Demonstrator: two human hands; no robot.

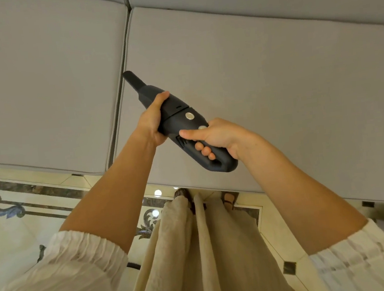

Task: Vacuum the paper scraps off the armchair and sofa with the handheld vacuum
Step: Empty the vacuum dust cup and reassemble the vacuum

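Note:
A black handheld vacuum (176,116) hangs above the grey sofa's seat cushions (262,87), its narrow nozzle (133,80) pointing up-left toward the seam between two cushions. My right hand (216,138) grips the looped handle at the rear, thumb lying near a round silver button. My left hand (152,122) holds the vacuum's body from the left side. No paper scraps show on the cushions in this view.
A second grey seat cushion (40,89) lies to the left of the seam. Below the sofa's front edge is a glossy patterned tile floor (29,215). My cream skirt (208,249) and sandalled feet stand close to the sofa.

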